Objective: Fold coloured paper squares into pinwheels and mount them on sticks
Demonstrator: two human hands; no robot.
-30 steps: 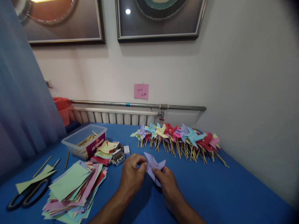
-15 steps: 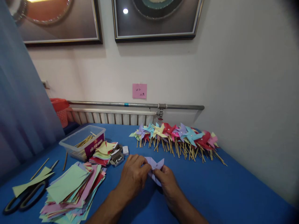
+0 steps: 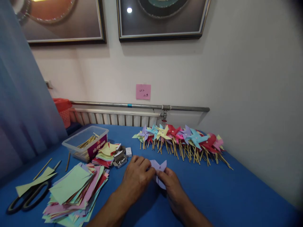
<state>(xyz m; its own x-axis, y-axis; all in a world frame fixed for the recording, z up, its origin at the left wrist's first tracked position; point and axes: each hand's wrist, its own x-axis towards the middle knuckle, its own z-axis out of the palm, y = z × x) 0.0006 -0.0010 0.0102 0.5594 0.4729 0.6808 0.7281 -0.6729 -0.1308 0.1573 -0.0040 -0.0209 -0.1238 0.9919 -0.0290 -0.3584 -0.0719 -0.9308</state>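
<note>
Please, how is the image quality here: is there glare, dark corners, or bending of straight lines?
Head view: a bright lamp reflection glares on the glass of the framed picture; the top right corner is darkened; the wall pipe bows slightly from lens distortion; the left hand and right hand cast a soft shadow on the blue table under the purple paper; the curtain looks blurred.

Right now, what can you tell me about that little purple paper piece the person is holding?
The purple paper piece is a small lilac sheet, thin like craft paper, with its corners folded inward into pointed flaps like a pinwheel head. No stick shows on it. It sits low over the blue table, near the front middle. The left hand pinches its left side and the right hand its right, fingertips meeting at its centre and hiding its lower part.
</note>
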